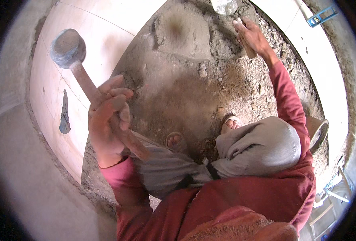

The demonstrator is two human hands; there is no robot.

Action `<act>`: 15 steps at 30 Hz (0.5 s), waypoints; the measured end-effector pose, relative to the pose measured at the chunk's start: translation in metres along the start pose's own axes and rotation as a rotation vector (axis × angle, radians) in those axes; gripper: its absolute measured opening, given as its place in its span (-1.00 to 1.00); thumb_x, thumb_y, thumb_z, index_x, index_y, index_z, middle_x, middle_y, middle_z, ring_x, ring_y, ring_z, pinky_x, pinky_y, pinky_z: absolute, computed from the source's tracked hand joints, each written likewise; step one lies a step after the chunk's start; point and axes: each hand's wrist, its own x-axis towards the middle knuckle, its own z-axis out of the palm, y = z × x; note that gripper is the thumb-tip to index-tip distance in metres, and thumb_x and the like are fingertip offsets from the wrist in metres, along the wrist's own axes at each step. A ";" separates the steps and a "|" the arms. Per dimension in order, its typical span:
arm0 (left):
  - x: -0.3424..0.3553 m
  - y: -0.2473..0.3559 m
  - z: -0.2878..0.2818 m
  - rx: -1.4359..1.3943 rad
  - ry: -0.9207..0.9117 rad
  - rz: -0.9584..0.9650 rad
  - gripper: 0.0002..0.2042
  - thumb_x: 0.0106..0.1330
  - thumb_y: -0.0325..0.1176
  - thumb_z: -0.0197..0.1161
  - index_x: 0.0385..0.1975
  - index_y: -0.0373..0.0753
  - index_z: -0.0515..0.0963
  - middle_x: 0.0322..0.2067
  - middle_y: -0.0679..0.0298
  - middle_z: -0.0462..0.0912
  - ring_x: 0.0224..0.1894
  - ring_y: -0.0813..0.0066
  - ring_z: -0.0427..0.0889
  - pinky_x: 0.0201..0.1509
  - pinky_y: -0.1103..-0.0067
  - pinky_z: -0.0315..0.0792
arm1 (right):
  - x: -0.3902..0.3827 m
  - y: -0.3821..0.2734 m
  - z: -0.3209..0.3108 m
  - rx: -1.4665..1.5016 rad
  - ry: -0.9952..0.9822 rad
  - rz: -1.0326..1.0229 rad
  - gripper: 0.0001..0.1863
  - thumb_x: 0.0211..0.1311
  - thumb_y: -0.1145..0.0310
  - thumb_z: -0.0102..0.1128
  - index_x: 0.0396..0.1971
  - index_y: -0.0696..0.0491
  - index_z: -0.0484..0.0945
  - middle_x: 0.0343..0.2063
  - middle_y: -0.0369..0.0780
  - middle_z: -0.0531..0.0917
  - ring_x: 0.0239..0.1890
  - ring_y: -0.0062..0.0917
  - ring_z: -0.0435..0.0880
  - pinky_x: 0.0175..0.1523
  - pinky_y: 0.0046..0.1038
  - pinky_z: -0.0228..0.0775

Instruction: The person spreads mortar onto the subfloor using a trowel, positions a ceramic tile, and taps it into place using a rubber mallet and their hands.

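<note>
My left hand (107, 116) is closed around the wooden handle of a mallet (67, 47), whose dusty, round grey-blue head is raised over the pale tiles at the left. At the far right, my right hand (253, 38) grips the wooden handle of what looks like a trowel (225, 6); its bright blade is cut off by the top edge. Just left of that hand lies a patch of wet grey mortar (182, 34), spread on the rubble ground.
Large pale tiles (93, 30) flank the bare, gravelly ground (178, 92). A narrow mortar-smeared thing (65, 114) lies on the left tiles. A blue spirit level (322, 17) rests at the far right. A bucket (318, 134) stands beside my right arm.
</note>
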 end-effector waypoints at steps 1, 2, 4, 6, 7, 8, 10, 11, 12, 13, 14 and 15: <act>-0.001 -0.006 -0.005 0.176 -0.030 0.146 -0.62 0.27 -0.50 0.12 0.05 -0.60 0.48 -0.17 -0.09 0.63 -0.58 0.65 0.45 -0.62 0.79 0.24 | -0.016 0.000 0.009 0.127 -0.024 0.038 -0.39 0.53 -0.09 -0.09 0.30 0.09 0.34 -0.27 -0.14 0.57 -0.23 -0.44 0.64 -0.22 -0.35 0.65; 0.002 -0.011 -0.013 0.350 -0.060 0.305 -0.63 0.28 -0.50 0.12 0.04 -0.59 0.49 -0.15 -0.10 0.63 -0.57 0.65 0.44 -0.60 0.79 0.24 | -0.032 -0.004 0.017 0.249 -0.046 0.076 -0.38 0.53 -0.10 -0.11 0.30 0.10 0.33 -0.35 -0.21 0.53 -0.24 -0.48 0.61 -0.29 -0.37 0.65; 0.002 -0.006 -0.006 0.326 -0.036 0.327 -0.70 0.31 -0.49 0.11 -0.04 -0.54 0.55 -0.09 -0.14 0.60 -0.53 0.63 0.45 -0.57 0.79 0.24 | -0.070 -0.041 0.035 0.259 -0.374 0.248 -0.49 0.50 -0.02 0.04 0.21 0.05 0.39 -0.32 -0.23 0.60 -0.50 -0.65 0.56 -0.49 -0.54 0.59; 0.007 -0.007 -0.004 0.418 -0.088 0.450 -0.74 0.34 -0.49 0.11 -0.09 -0.52 0.58 -0.05 -0.16 0.58 -0.50 0.62 0.46 -0.54 0.78 0.24 | -0.091 -0.050 0.083 0.264 -0.552 0.052 -0.54 0.43 -0.03 0.17 0.08 0.02 0.47 -0.38 -0.26 0.55 -0.48 -0.63 0.55 -0.41 -0.52 0.58; 0.008 -0.009 0.003 0.255 -0.073 0.338 -0.74 0.33 -0.48 0.12 -0.09 -0.52 0.58 -0.02 -0.16 0.57 -0.49 0.62 0.47 -0.52 0.77 0.26 | -0.097 -0.043 0.108 0.287 -0.604 -0.039 -0.55 0.41 -0.03 0.21 0.00 0.05 0.52 -0.39 -0.25 0.54 -0.46 -0.57 0.57 -0.33 -0.46 0.57; 0.008 -0.009 0.011 0.100 -0.041 0.232 -0.74 0.33 -0.48 0.12 -0.10 -0.53 0.58 0.00 -0.15 0.56 -0.47 0.62 0.48 -0.51 0.77 0.27 | -0.093 -0.034 0.137 0.231 -0.680 -0.144 -0.57 0.41 -0.01 0.20 -0.05 0.09 0.55 -0.39 -0.23 0.56 -0.42 -0.51 0.61 -0.27 -0.37 0.55; 0.009 -0.006 0.023 0.091 -0.064 0.134 -0.74 0.32 -0.48 0.14 -0.10 -0.54 0.57 0.02 -0.14 0.55 -0.46 0.61 0.48 -0.49 0.76 0.29 | -0.092 -0.026 0.167 0.123 -0.597 -0.282 -0.56 0.42 0.03 0.19 -0.05 0.14 0.53 -0.40 -0.20 0.59 -0.40 -0.47 0.64 -0.31 -0.33 0.52; 0.008 -0.006 0.032 0.090 -0.075 0.131 -0.73 0.31 -0.48 0.15 -0.09 -0.55 0.56 0.01 -0.13 0.55 -0.47 0.60 0.49 -0.50 0.75 0.29 | -0.081 0.006 0.191 0.126 -0.419 -0.500 -0.57 0.42 0.04 0.19 -0.06 0.15 0.53 -0.41 -0.19 0.60 -0.42 -0.48 0.64 -0.34 -0.34 0.52; 0.002 -0.003 0.032 0.100 -0.056 0.136 -0.71 0.29 -0.49 0.17 -0.07 -0.57 0.54 0.01 -0.13 0.56 -0.47 0.59 0.49 -0.51 0.75 0.30 | -0.073 -0.003 0.183 0.162 -0.420 -0.308 -0.58 0.41 0.05 0.19 -0.07 0.15 0.54 -0.40 -0.18 0.61 -0.44 -0.49 0.63 -0.36 -0.35 0.51; -0.004 0.000 0.032 0.112 -0.037 0.139 -0.69 0.28 -0.50 0.18 -0.06 -0.58 0.52 0.00 -0.13 0.56 -0.48 0.59 0.49 -0.52 0.75 0.30 | -0.063 -0.010 0.167 0.192 -0.417 -0.112 -0.59 0.41 0.05 0.20 -0.08 0.14 0.55 -0.40 -0.17 0.62 -0.47 -0.49 0.63 -0.39 -0.37 0.51; -0.008 0.000 0.033 0.111 -0.029 0.175 -0.68 0.27 -0.50 0.19 -0.05 -0.60 0.51 0.00 -0.13 0.56 -0.48 0.58 0.49 -0.54 0.75 0.30 | -0.061 -0.011 0.150 0.209 -0.401 0.089 -0.59 0.40 0.05 0.20 -0.09 0.14 0.55 -0.40 -0.16 0.62 -0.49 -0.50 0.62 -0.42 -0.38 0.50; -0.009 -0.001 0.035 0.107 -0.027 0.209 -0.67 0.26 -0.50 0.20 -0.04 -0.62 0.49 -0.01 -0.13 0.56 -0.49 0.58 0.49 -0.55 0.75 0.30 | -0.064 -0.001 0.144 0.238 -0.328 0.072 -0.60 0.41 0.06 0.20 -0.11 0.13 0.55 -0.43 -0.18 0.62 -0.51 -0.52 0.61 -0.45 -0.40 0.49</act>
